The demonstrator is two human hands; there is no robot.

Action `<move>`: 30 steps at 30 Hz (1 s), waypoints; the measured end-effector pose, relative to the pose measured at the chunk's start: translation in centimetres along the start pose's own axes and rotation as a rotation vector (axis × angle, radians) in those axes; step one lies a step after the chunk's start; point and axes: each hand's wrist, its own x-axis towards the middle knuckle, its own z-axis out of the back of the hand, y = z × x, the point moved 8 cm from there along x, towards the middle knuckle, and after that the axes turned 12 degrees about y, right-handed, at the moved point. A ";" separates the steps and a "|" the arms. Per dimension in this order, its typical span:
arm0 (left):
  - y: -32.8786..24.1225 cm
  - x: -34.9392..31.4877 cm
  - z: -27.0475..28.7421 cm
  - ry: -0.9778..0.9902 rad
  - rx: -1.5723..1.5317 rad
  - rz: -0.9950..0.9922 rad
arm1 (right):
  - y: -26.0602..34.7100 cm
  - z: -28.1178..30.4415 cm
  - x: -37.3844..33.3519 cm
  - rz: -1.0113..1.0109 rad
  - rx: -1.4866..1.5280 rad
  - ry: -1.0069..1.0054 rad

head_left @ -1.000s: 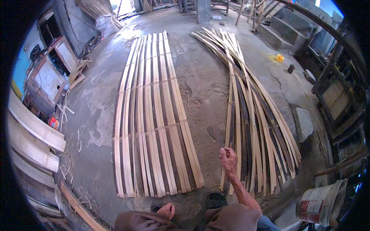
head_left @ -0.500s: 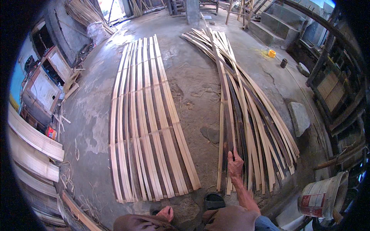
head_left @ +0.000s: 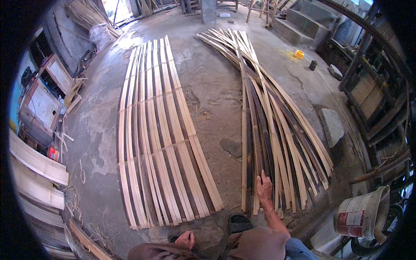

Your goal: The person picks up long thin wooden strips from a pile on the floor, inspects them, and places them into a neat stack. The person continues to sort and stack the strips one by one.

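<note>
My right hand (head_left: 264, 188) reaches down to the near end of a fanned, crossing pile of long bamboo strips (head_left: 284, 138), some pale, some dark. Its fingers are closed on the near part of a dark bamboo strip (head_left: 256, 149); the exact grip is partly hidden by the hand. My left hand (head_left: 185, 239) rests curled by my left knee, with nothing seen sticking out of it. To the left, a row of bamboo strips (head_left: 158, 130) lies side by side, pale and dark alternating, with joint marks running across.
At the lower right stands a white bucket (head_left: 352, 216), with a flat stone (head_left: 331, 127) beyond it. Farther off are an orange cup (head_left: 299, 54) and a dark can (head_left: 313, 65). Pale stacked slats (head_left: 39, 160) and a wooden frame (head_left: 43, 106) line the left side.
The dark strip in my right hand, raised across the pile before, now lies lower among the other strips. My left hand stays by the knee. The view has shifted slightly.
</note>
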 end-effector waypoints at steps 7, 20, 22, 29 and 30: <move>0.4 -1.9 2.0 -0.269 0.485 0.171 | 11.2 -4.2 -1.1 0.254 0.026 0.293; -5.3 -2.4 1.5 -0.398 0.634 0.153 | 15.4 -16.5 -1.2 0.222 0.174 0.563; -2.7 -1.2 1.6 -0.301 0.660 0.106 | 14.0 -15.5 -0.1 0.385 0.366 0.441; 6.8 -0.1 2.1 -0.129 0.385 0.204 | 11.3 1.8 4.8 0.126 0.539 0.065; 9.5 0.2 2.4 -0.136 0.364 0.245 | 10.4 4.2 5.7 0.085 0.545 0.028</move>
